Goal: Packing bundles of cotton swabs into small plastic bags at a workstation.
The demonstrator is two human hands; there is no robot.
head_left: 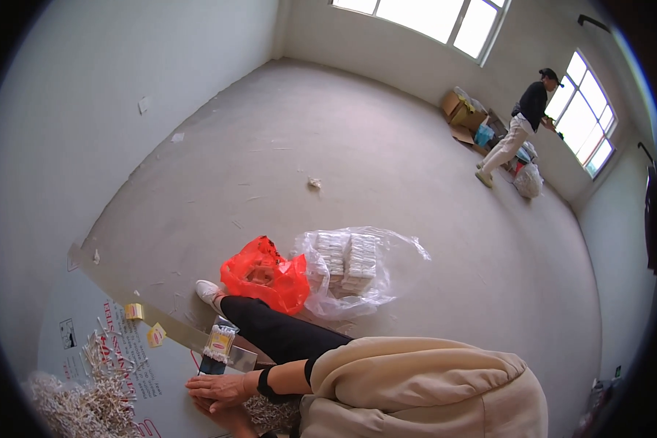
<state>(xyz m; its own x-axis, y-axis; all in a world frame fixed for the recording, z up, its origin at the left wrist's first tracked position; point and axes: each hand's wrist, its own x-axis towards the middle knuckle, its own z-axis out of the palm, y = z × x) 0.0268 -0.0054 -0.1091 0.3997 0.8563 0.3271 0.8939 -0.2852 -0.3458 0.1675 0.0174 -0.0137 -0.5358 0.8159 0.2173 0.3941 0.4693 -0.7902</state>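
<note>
My right hand (225,388), with a dark band at the wrist, reaches over the table at the lower left. Its fingers curl down together, and whatever they hold is hidden. Close under it is my left hand (233,417), its fingers mostly covered. Just beyond both hands, a small pack of cotton swabs (219,342) with a yellow and red label lies on a dark holder (212,366). A heap of loose cotton swabs (87,405) covers the table's left part. More loose swabs (270,412) show beside my wrists.
Two yellow labels (156,335) lie on the printed tabletop (66,303). On the floor sit a red plastic bag (266,276) and a clear bag (401,255) with stacked white packs (359,261). A person (522,120) stands at the far right near cardboard boxes (460,109).
</note>
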